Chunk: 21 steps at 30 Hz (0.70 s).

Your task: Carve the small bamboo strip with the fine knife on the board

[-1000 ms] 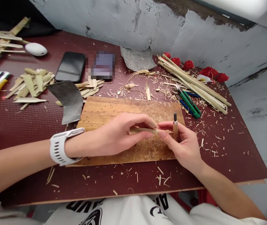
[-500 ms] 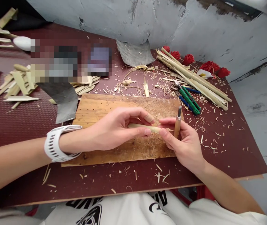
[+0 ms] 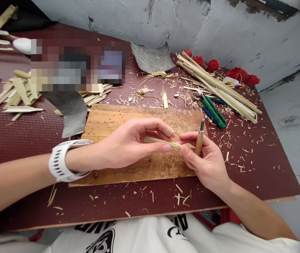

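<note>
Above a worn wooden board (image 3: 118, 175), a pale bamboo strip (image 3: 157, 141) lies between my two hands. My left hand (image 3: 131, 144), with a white watch on the wrist, is closed around its near-left part, thumb along the front side. The strip's left end is hidden inside that palm. With thumb and forefinger, my right hand (image 3: 210, 163) pinches the right end. A small carving chisel (image 3: 200, 140) stands upright in the same right hand, its wooden handle tucked among the fingers and its metal tip pointing up.
Beyond the board are a green utility knife (image 3: 214, 111), a bundle of bamboo sticks (image 3: 218, 88) and red flowers (image 3: 235, 73). Grey sandpaper sheets (image 3: 73, 112) and cut pieces (image 3: 20, 91) lie left. Shavings litter the dark red table (image 3: 258, 175); a grey wall (image 3: 129, 21) borders it.
The hands keep nearly the same pose and hold on the strip and chisel. Only a slight shift of the whole view shows.
</note>
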Motion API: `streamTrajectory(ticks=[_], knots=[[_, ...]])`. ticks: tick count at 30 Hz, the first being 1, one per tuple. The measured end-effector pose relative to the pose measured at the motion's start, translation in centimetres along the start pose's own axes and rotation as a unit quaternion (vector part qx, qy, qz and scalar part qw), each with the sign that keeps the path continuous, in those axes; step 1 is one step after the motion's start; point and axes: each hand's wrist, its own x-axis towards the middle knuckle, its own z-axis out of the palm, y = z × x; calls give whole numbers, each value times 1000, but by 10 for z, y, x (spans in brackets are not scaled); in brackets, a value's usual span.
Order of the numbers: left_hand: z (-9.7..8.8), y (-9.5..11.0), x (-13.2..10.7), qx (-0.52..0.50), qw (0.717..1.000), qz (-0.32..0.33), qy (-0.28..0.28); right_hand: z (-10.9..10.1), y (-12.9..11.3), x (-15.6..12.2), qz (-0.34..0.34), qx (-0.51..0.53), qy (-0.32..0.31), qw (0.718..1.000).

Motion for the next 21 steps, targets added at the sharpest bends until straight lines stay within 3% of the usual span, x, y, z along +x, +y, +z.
streamTrajectory(ticks=[6, 21], knots=[[2, 0, -2, 10, 999, 29, 25, 5, -10, -1, -25, -13, 44, 999], [5, -6, -2, -45, 998, 35, 19, 4, -9, -3, -37, -49, 46, 997]])
